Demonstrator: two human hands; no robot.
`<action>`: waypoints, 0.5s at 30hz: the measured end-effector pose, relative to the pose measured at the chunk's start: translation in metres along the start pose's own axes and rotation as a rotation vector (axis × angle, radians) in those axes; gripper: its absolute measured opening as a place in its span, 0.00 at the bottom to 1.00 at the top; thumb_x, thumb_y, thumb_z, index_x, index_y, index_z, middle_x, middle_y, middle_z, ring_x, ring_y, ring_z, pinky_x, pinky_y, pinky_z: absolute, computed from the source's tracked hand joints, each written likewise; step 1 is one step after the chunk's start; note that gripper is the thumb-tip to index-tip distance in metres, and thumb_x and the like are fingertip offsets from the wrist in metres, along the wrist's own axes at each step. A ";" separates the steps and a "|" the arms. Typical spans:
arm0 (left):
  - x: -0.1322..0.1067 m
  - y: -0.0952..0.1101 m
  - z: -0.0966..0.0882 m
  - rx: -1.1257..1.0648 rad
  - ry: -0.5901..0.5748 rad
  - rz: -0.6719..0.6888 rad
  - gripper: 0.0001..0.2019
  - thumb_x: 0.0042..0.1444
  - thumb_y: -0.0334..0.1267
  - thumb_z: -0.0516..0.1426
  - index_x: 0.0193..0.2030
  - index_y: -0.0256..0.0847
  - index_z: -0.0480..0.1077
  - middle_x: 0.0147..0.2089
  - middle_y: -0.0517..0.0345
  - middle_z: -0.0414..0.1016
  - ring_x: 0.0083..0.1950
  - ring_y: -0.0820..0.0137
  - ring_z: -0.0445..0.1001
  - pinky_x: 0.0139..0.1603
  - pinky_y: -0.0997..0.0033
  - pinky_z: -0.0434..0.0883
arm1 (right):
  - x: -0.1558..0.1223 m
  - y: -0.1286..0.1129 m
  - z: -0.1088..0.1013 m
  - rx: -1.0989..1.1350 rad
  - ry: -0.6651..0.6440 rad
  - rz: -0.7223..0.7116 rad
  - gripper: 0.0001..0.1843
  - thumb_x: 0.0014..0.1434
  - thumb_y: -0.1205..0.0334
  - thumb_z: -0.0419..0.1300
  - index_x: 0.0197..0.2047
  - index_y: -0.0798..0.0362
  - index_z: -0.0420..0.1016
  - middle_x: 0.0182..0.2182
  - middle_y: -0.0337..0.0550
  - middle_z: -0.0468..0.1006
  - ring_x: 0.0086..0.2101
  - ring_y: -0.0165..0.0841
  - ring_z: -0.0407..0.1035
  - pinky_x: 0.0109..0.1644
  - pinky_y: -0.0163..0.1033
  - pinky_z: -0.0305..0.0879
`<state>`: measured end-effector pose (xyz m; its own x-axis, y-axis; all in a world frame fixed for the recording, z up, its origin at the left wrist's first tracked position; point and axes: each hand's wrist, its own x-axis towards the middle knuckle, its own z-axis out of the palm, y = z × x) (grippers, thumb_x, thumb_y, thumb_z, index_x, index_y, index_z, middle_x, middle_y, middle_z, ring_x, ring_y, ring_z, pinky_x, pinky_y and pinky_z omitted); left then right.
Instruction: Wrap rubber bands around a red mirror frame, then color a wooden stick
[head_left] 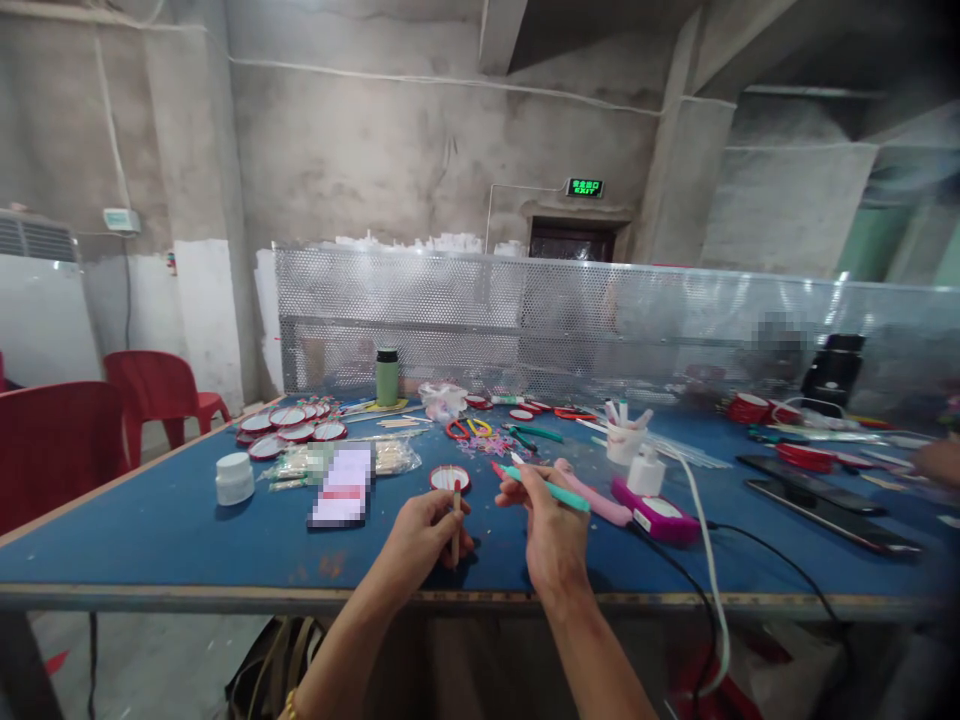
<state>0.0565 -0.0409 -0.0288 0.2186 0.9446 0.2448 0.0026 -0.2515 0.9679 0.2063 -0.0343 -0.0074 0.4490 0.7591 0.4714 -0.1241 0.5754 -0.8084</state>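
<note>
My left hand point(426, 536) is closed around a thin wooden stick point(456, 520) with a red tip, held upright above the near edge of the blue table point(172, 540). My right hand point(551, 525) grips a teal pen-like tool point(544, 487), its tip pointing left toward the stick. A small round red-rimmed piece point(450, 478) lies on the table just beyond my left hand. A pink tool point(592, 497) lies beside my right hand.
A magenta device point(656, 512) with a white plug and cables sits right of my hands. Red-rimmed discs point(292, 425), a white jar point(235, 478), a green flask point(387, 377), scissors point(469, 428), a white cup point(624, 440) and phones point(825, 510) lie around. Red chairs point(60, 440) stand left. Another person's hand point(937, 460) shows far right.
</note>
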 end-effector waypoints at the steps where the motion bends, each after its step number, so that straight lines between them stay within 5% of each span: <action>1: 0.001 0.000 0.000 -0.005 -0.003 0.005 0.13 0.53 0.44 0.55 0.38 0.36 0.69 0.24 0.57 0.75 0.21 0.73 0.70 0.20 0.78 0.66 | -0.001 -0.004 -0.001 -0.014 -0.003 -0.025 0.11 0.56 0.56 0.64 0.28 0.55 0.73 0.21 0.37 0.78 0.19 0.29 0.73 0.29 0.34 0.67; 7: 0.005 -0.004 0.001 -0.065 -0.014 0.018 0.12 0.52 0.43 0.55 0.37 0.37 0.68 0.23 0.58 0.74 0.19 0.74 0.69 0.18 0.78 0.65 | -0.020 -0.011 0.000 -0.114 -0.202 -0.094 0.09 0.58 0.56 0.62 0.33 0.54 0.75 0.21 0.36 0.79 0.20 0.30 0.73 0.27 0.33 0.69; 15: 0.005 -0.005 -0.001 -0.055 -0.058 0.093 0.13 0.55 0.46 0.56 0.29 0.37 0.66 0.20 0.61 0.69 0.18 0.77 0.65 0.21 0.78 0.65 | -0.027 0.002 0.008 -0.153 -0.303 -0.142 0.11 0.58 0.56 0.62 0.29 0.53 0.73 0.20 0.37 0.77 0.18 0.29 0.71 0.23 0.32 0.69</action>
<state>0.0569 -0.0350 -0.0328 0.2719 0.9035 0.3313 -0.0735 -0.3238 0.9433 0.1869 -0.0512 -0.0193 0.1667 0.7436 0.6475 0.0644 0.6471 -0.7597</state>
